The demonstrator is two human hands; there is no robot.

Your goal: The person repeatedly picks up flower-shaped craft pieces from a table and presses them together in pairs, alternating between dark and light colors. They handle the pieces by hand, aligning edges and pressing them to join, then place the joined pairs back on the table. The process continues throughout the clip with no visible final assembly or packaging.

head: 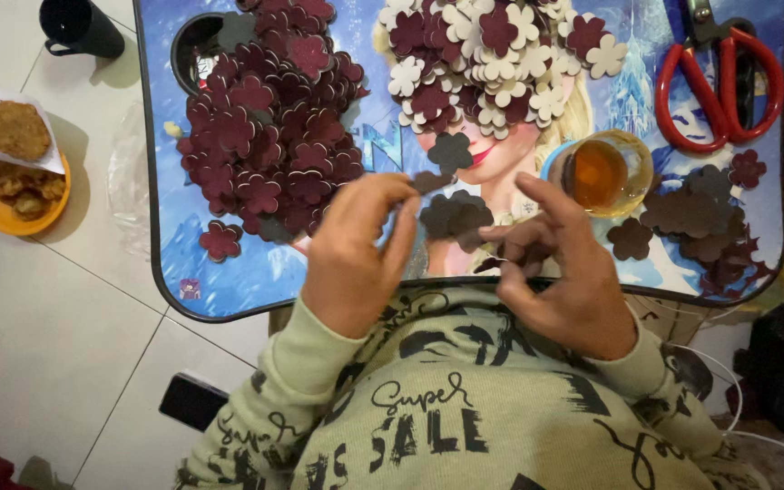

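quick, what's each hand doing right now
Left hand: pinched shut on a dark flower cutout.
Right hand: fingers curled on dark cutouts.

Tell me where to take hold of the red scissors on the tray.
Probably by the red loop handles, coming from the near side. The scissors lie flat with the loops toward the person and the blades pointing away past the tray edge.

Left hand (356, 249) pinches a dark flower-shaped cutout (430, 181) at its fingertips above the near edge of the blue picture-printed tray table (174, 254); right hand (555, 263) holds more dark cutouts just beside it. Maroon flower pile (269, 127) lies toward the table's left edge, cream-and-maroon pile (492, 54) along the far edge. Red-handled scissors (719, 86) occupy the far right corner (small jar of amber liquid (602, 172) nearer the hands).
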